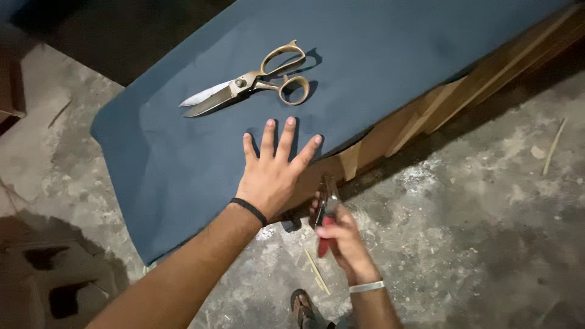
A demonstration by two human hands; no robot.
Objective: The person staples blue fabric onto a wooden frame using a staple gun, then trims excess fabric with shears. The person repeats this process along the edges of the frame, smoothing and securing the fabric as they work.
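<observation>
Blue fabric (183,158) bears brass scissors (256,82) beyond flat left hand (271,176); right hand (341,237) grips red-handled tool (326,222).

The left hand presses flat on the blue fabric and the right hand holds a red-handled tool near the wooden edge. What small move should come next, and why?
Probably bring the red-handled tool in the right hand up against the wooden frame edge, just below the left hand. That hand already pins the blue fabric flat where it folds over the edge, and the tool's head is close beside it. The scissors lie untouched.
</observation>
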